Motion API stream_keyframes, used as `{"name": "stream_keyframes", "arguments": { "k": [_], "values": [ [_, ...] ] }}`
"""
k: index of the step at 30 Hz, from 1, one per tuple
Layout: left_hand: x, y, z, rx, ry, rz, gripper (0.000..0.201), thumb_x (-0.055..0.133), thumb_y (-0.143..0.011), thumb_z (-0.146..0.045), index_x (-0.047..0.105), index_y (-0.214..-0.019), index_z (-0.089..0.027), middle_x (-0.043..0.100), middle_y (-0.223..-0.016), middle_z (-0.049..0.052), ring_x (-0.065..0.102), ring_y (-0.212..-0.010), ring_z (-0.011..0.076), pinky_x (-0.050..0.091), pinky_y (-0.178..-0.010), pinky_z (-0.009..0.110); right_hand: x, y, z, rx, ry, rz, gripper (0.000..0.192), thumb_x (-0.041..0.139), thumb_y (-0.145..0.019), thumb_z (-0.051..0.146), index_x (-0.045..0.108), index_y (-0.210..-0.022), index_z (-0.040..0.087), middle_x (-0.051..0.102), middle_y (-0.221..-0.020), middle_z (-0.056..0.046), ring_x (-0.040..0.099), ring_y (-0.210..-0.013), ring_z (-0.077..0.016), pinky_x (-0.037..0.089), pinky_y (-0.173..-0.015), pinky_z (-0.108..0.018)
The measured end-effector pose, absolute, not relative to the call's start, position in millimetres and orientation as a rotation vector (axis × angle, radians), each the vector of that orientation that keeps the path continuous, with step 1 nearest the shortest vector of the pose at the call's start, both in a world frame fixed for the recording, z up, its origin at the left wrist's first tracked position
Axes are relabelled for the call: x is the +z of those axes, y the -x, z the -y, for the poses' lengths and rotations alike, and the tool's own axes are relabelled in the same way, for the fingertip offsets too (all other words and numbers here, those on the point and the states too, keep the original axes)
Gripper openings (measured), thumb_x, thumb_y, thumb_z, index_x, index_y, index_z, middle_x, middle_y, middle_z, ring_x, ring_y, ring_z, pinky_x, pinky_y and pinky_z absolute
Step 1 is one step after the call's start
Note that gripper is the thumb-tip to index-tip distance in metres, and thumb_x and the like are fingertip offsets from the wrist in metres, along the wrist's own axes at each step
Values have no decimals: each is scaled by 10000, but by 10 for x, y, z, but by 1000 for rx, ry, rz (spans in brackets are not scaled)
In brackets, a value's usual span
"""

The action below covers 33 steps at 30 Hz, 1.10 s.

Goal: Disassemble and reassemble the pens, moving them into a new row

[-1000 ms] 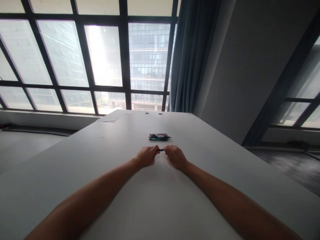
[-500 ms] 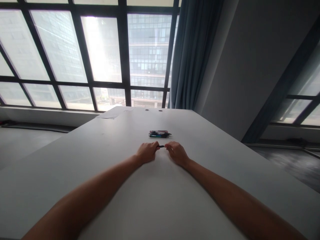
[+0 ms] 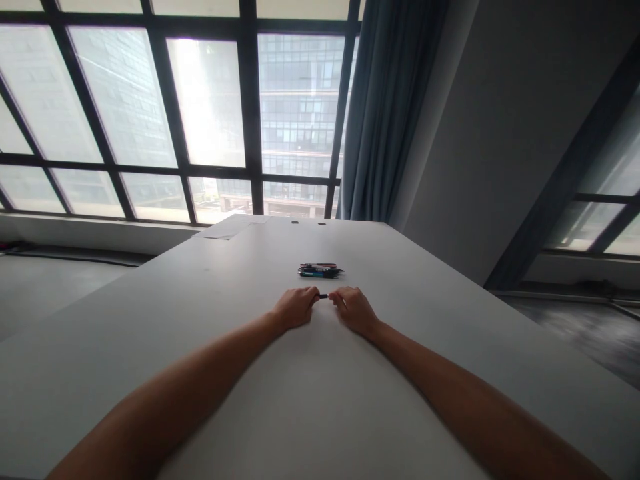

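Note:
Between my two hands a dark pen [image 3: 323,296] lies level, only its short middle part showing. My left hand [image 3: 299,306] is closed around its left end. The fingertips of my right hand [image 3: 353,309] pinch its right end, where a small light tip shows. Just beyond my hands lies a small pile of several pens [image 3: 320,270], mostly dark, one with a blue barrel, pointing left and right. The ends of the held pen are hidden by my fingers.
The long white table [image 3: 320,400] stretches away toward the window. Flat sheets of paper [image 3: 225,229] lie at its far left. Two dark round holes [image 3: 295,223] mark the far end. A blue curtain [image 3: 380,120] hangs behind, beside a grey pillar [image 3: 480,147].
Both hands keep hold of the pen in nearly the same place. The whole view has shifted slightly, so everything appears a little lower.

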<state>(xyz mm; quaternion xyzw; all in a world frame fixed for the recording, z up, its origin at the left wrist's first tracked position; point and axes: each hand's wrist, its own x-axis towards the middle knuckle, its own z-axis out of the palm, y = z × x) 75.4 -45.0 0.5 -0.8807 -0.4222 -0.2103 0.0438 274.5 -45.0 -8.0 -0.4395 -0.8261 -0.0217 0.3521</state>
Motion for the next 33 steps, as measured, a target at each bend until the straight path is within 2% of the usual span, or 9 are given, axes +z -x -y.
{"name": "stream_keyframes", "arguments": {
  "k": [4,7,9,12,18,25,28,31,33],
  "values": [
    [14,-755,467,-652,2690,1299,274,318,-959,-304,560,-1058,-222,687,-981,65,653,-852,198,482,-735,298,-79,-2740,469,-29,1068,2123,70,571,-879,211,617,-919,177,670,-839,-32,600,-740,-163,396,-777,-300],
    [31,-761,488,-657,2678,1301,310,283,-970,-335,565,-1029,-219,686,-959,66,652,-826,196,475,-719,296,-65,-2739,491,-15,1048,2123,184,601,-870,253,590,-1037,175,670,-852,-29,605,-718,-155,406,-795,-313],
    [40,-765,497,-646,2671,1300,330,268,-974,-348,568,-1004,-215,686,-943,66,651,-809,194,469,-709,294,-57,-2741,492,-22,1053,2145,160,527,-924,303,606,-987,179,671,-839,-34,608,-733,-161,405,-786,-313],
    [47,-767,500,-616,2661,1311,342,277,-971,-375,576,-984,-209,687,-932,70,650,-796,193,461,-700,291,-58,-2744,480,-49,1051,2168,258,422,-968,292,620,-847,180,672,-826,-48,606,-773,-172,401,-772,-306],
    [37,-759,484,-604,2643,1340,459,331,-925,-579,591,-996,-208,691,-917,72,649,-800,212,452,-683,291,-64,-2733,499,-20,966,2160,66,524,-883,184,588,-900,180,655,-849,-37,586,-718,-156,413,-779,-311],
    [12,-745,462,-612,2610,1380,463,306,-946,-538,622,-940,-200,693,-913,68,650,-789,203,449,-670,279,-59,-2720,516,-63,941,2165,114,535,-885,191,619,-961,184,653,-870,-43,589,-754,-165,429,-772,-305],
    [1,-743,456,-642,2634,1347,437,302,-959,-497,632,-1050,-226,703,-949,63,655,-824,202,462,-710,286,-62,-2729,507,-73,942,2190,192,508,-900,195,638,-1042,200,660,-934,-59,600,-826,-180,438,-804,-310],
    [-8,-746,450,-700,2675,1289,397,293,-977,-426,567,-1235,-301,701,-1052,39,657,-893,193,473,-760,292,-63,-2739,504,-91,962,2167,196,497,-900,195,651,-1021,204,660,-938,-60,599,-835,-184,443,-796,-307],
    [-8,-749,449,-702,2695,1282,392,299,-978,-401,545,-1273,-324,694,-1093,33,654,-923,187,479,-790,293,-62,-2739,508,-100,995,2137,177,506,-890,196,652,-990,198,658,-912,-57,593,-788,-177,445,-769,-301]
  ]
}}
